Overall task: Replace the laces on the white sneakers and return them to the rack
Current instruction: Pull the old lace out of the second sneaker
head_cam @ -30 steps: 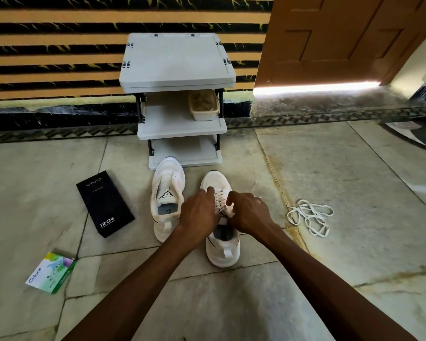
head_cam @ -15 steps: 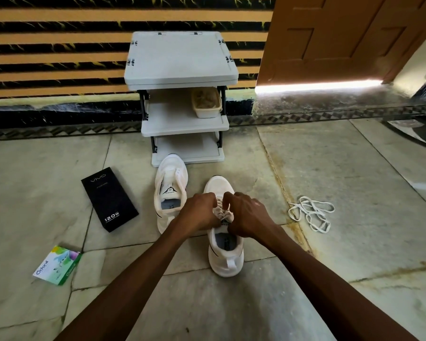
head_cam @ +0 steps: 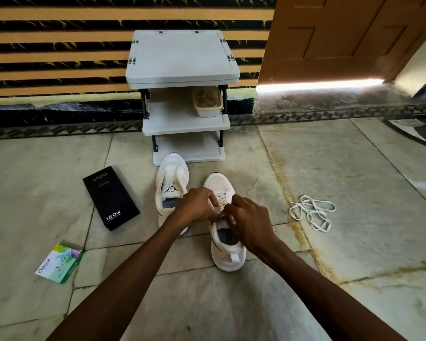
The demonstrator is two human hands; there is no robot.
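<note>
Two white sneakers stand on the stone floor in front of the grey three-shelf rack [head_cam: 182, 77]. The left sneaker [head_cam: 171, 178] has no lace in its eyelets. Over the tongue of the right sneaker [head_cam: 228, 252], both hands work its lace [head_cam: 221, 200]. My left hand [head_cam: 197, 205] has its fingers curled and pinches the lace at the left side. My right hand [head_cam: 250, 222] pinches the lace end at the top eyelets. The fingertips hide the lace ends. A loose white lace [head_cam: 311, 212] lies in a tangle on the floor to the right.
A black phone box [head_cam: 111, 200] lies left of the sneakers and a green-white packet [head_cam: 59, 263] nearer me at the left. A beige tub [head_cam: 207, 100] sits on the rack's middle shelf. A wooden door [head_cam: 342, 35] stands at the back right.
Both hands have drawn slightly toward me along the right sneaker's tongue, the right hand dropping lower over the shoe opening. The view has shifted a little; sneakers and loose lace stay put.
</note>
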